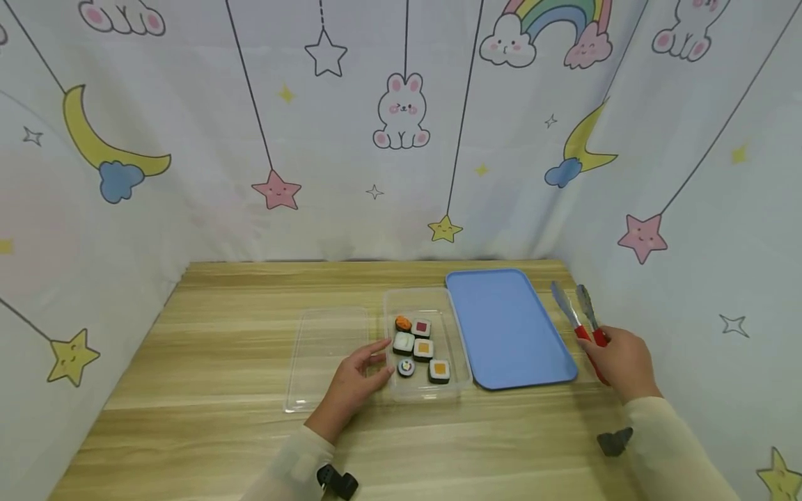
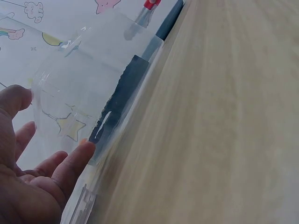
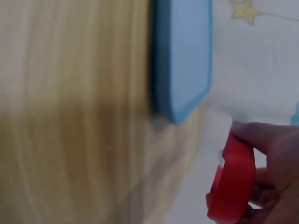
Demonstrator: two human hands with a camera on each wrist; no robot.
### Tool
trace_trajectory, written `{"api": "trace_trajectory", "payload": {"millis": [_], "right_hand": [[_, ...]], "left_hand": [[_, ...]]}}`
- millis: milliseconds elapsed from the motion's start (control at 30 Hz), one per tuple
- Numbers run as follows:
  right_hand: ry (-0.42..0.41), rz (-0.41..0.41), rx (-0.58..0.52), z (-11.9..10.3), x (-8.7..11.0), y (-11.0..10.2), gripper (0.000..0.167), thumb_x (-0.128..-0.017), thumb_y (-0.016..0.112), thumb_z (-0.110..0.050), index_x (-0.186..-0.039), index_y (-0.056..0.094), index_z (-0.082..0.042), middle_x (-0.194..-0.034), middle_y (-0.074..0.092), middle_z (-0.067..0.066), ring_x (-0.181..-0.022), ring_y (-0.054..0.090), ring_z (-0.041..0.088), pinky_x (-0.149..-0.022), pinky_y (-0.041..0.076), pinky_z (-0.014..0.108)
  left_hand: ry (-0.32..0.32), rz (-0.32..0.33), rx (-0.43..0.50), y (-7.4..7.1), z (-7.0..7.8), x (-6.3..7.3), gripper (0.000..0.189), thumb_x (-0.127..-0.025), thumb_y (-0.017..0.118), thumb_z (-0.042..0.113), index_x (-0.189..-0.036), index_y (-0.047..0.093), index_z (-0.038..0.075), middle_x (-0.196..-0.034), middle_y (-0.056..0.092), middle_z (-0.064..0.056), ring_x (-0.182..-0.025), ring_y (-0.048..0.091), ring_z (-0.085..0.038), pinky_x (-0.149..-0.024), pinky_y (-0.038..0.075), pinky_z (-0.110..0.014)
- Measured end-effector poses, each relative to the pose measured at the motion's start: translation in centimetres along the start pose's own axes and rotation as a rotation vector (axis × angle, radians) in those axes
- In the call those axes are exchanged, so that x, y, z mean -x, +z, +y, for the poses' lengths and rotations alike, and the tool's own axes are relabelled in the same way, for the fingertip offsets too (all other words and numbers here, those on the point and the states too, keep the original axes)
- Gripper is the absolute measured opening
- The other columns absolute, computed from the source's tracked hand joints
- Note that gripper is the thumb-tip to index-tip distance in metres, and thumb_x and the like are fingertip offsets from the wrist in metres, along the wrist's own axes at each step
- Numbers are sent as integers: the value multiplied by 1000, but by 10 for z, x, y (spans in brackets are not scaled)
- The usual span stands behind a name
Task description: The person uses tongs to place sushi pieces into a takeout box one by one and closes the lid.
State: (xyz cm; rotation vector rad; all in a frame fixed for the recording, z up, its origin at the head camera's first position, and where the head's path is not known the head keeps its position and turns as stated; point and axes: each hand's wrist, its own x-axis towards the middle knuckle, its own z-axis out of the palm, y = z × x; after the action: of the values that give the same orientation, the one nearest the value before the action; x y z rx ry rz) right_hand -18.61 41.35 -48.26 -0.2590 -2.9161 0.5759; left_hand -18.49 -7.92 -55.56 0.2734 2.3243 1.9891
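A clear plastic container [image 1: 455, 355] stands mid-table with several toy sushi pieces [image 1: 422, 349] inside, one topped in orange. My left hand [image 1: 356, 381] is at its left side, thumb and fingers spread apart. In the left wrist view the left hand [image 2: 39, 179] has a fingertip against the container's wall [image 2: 70, 88]. The right hand [image 1: 622, 362] grips red-handled metal tongs [image 1: 583, 323], right of the blue tray [image 1: 510, 327]; the tips point away and stand apart. Close up, the right wrist view shows the tongs' red handle [image 3: 238, 179] held by the right hand [image 3: 280, 168].
Left of the container lies a clear plastic lid [image 1: 326, 355], partly behind the left hand. The blue tray adjoins the container's right side. A patterned white curtain [image 1: 351, 160] hangs behind and along the sides of the wooden table [image 1: 219, 403].
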Motion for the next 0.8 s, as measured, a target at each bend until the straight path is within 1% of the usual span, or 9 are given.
{"api": "trace_trajectory", "payload": {"millis": [67, 100, 267, 333, 433, 500, 600, 733, 800], "right_hand": [[27, 6, 1, 8, 0, 5, 60, -92, 79, -35, -122, 66, 15, -101, 69, 30, -83, 64, 39, -68, 56, 50], [33, 1, 7, 11, 1, 7, 62, -92, 79, -35, -123, 64, 16, -103, 69, 32, -84, 64, 40, -69, 56, 51], [49, -34, 21, 20, 0, 18, 66, -90, 79, -37, -123, 63, 18, -101, 68, 32, -81, 63, 39, -68, 53, 50], [51, -44, 26, 22, -2, 22, 63, -90, 80, -37, -119, 65, 17, -92, 68, 27, -76, 61, 34, -63, 50, 45], [60, -54, 25, 24, -3, 26, 60, -89, 80, -36, -116, 67, 15, -85, 67, 21, -72, 57, 31, -59, 46, 39], [54, -46, 30, 25, -2, 28, 56, -88, 80, -35, -112, 68, 14, -81, 65, 18, -70, 56, 30, -57, 43, 38], [43, -31, 29, 26, -2, 31, 49, -88, 81, -35, -99, 68, 10, -78, 63, 16, -67, 55, 30, -57, 42, 39], [25, -21, 29, 28, -1, 35, 42, -87, 82, -35, -81, 61, 0, -72, 59, 12, -64, 52, 29, -56, 40, 39], [23, -22, 32, 28, -1, 36, 41, -87, 82, -35, -79, 60, -1, -71, 58, 11, -64, 52, 29, -55, 40, 39]], "left_hand": [[-1, 0, -5, 0, 0, 0, 51, -93, 78, 10, -142, 66, 16, -149, 58, -8, -126, 63, -32, -107, 46, -57], [-2, 0, -5, 0, 0, 1, 51, -93, 78, 10, -142, 65, 16, -149, 57, -8, -127, 63, -32, -107, 46, -57], [-9, 1, -7, 0, 0, 1, 52, -93, 78, 9, -143, 65, 16, -149, 57, -8, -127, 63, -32, -107, 47, -57], [-10, 3, -7, 0, 0, 1, 51, -93, 78, 10, -142, 65, 16, -149, 57, -8, -127, 63, -32, -106, 48, -56], [-8, 1, 4, 1, -1, 1, 51, -93, 78, 10, -142, 65, 15, -149, 57, -8, -127, 63, -32, -106, 47, -56], [-8, -1, 12, 2, -2, 0, 51, -93, 78, 10, -143, 65, 13, -149, 57, -8, -127, 63, -32, -107, 47, -56], [-11, 0, 17, 3, -2, 0, 52, -93, 79, 10, -143, 65, 13, -149, 57, -8, -127, 63, -32, -108, 46, -55], [-3, 11, 4, 3, -1, -1, 52, -93, 79, 10, -143, 64, 13, -148, 58, -7, -127, 63, -30, -112, 42, -57], [10, 17, -9, 3, 0, -1, 53, -93, 79, 10, -143, 63, 12, -148, 58, -7, -128, 63, -30, -114, 39, -58]]}}
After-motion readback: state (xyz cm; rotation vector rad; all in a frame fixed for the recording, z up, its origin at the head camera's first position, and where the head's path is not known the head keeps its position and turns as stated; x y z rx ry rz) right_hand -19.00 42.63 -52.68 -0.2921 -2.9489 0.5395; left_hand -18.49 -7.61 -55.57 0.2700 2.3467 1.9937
